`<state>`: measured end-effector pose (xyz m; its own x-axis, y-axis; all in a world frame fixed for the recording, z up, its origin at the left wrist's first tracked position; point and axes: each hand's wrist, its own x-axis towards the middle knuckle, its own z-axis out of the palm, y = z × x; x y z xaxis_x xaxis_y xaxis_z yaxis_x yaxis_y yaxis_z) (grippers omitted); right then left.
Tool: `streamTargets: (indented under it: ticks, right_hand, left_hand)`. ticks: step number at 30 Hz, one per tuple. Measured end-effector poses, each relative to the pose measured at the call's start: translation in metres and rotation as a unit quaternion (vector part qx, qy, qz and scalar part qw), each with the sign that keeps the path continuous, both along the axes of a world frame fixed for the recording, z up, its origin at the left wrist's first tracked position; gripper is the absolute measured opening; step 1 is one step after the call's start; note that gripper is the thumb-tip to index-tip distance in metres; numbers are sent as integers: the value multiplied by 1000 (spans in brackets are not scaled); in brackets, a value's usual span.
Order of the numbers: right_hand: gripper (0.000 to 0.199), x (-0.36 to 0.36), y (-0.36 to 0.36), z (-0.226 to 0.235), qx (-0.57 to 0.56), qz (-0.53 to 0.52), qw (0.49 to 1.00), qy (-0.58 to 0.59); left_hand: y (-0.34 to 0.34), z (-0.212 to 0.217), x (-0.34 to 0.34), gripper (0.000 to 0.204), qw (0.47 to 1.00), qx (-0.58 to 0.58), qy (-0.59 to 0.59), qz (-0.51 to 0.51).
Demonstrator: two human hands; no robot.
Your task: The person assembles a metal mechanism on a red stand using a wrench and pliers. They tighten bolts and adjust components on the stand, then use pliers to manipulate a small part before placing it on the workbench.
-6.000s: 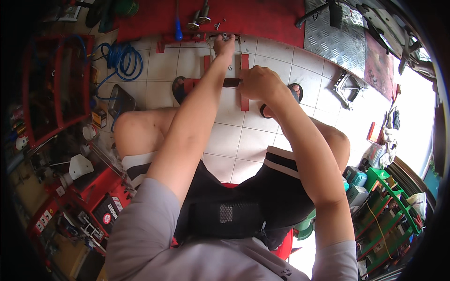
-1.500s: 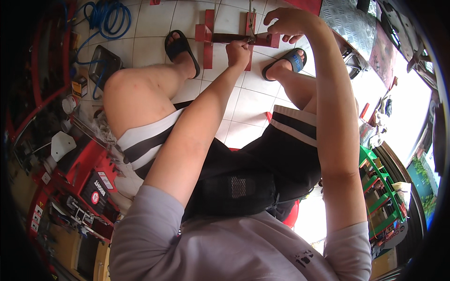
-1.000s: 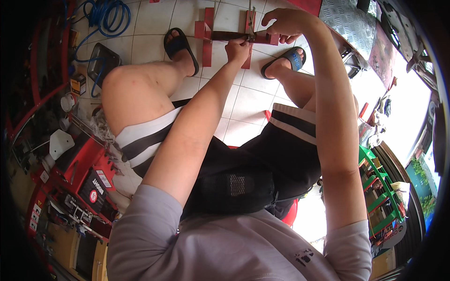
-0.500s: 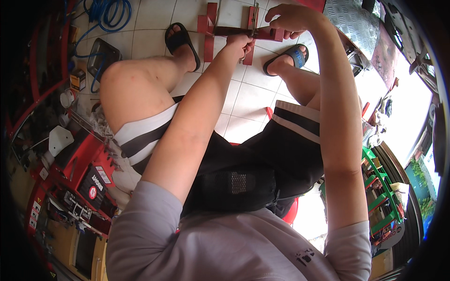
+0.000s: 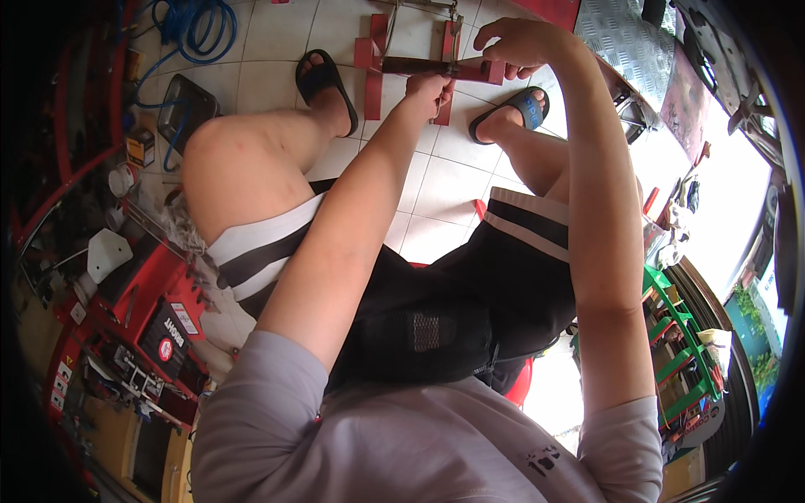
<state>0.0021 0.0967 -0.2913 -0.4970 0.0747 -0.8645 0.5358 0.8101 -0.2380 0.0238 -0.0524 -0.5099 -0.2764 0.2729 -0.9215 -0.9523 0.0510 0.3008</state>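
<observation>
A red metal stand (image 5: 373,92) with a dark crossbar rests on the tiled floor between my feet, and a thin metal frame (image 5: 419,4) rises at its far side. My left hand (image 5: 429,87) is closed at the near edge of the crossbar, beside the upright on the right. A small shiny metal piece shows below its fingers; what they grip is too small to name. Over the right end of the crossbar hovers my right hand (image 5: 524,49), fingers loosely bent and apart, with nothing visible in them. Whether its lower fingertips touch the bar is unclear.
A coiled blue hose (image 5: 197,33) and a dark metal tray (image 5: 186,109) lie at the far left. Red equipment (image 5: 142,285) lines my left side. At right stand a checkered metal plate (image 5: 625,50) and a green rack (image 5: 675,344) holding tools. My sandalled feet flank the stand.
The stand and floor sit slightly lower in the picture, showing more of the metal frame. Both hands keep nearly the same places at the stand.
</observation>
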Motion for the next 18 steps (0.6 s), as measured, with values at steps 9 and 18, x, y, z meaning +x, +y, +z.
streamTargets:
  ticks: [9,18]
  right_hand:
    - [44,1,5,2,-1,-24,999,-21]
    - [36,-2,2,2,-16,0,1000,-20]
  left_hand:
    - [5,16,9,15,999,-26,-12,-36]
    - [10,-1,-18,10,991,48,-121,-34]
